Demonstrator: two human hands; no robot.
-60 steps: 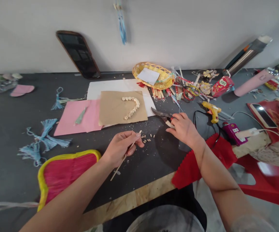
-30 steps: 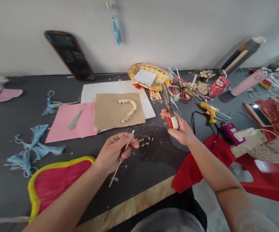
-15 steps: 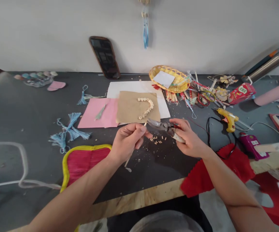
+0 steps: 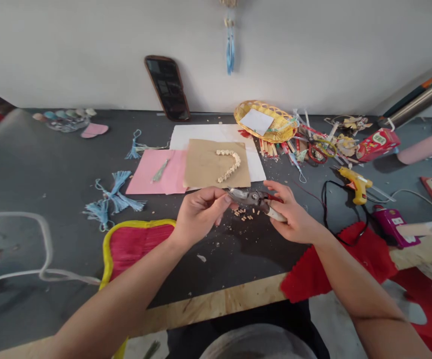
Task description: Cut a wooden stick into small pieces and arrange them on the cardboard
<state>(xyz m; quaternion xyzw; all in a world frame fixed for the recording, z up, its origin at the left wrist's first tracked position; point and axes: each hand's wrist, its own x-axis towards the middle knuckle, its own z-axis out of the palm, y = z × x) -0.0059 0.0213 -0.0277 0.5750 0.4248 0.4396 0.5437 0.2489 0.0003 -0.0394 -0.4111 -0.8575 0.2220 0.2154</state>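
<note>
My right hand is wrapped around the handles of a pair of pruning shears, red on one handle and pale on the other. The blades point left, right at the fingertips of my left hand. That hand is pinched on a thin wooden stick, now mostly hidden by the fingers. Short cut stick pieces lie scattered on the dark tabletop under the shears. Just beyond my hands, a curved row of small pale pieces rests on a brown paper sheet.
Blue tassels and pink paper are at left. Behind on the right stands a yellow woven basket among sticks and scissors. A yellow glue gun and red cloth lie right. A phone leans on the wall.
The stick, which stuck out above and below my left fingers, is now mostly out of sight. My left fingertips and the shears' blades are closer together. The view has shifted slightly.
</note>
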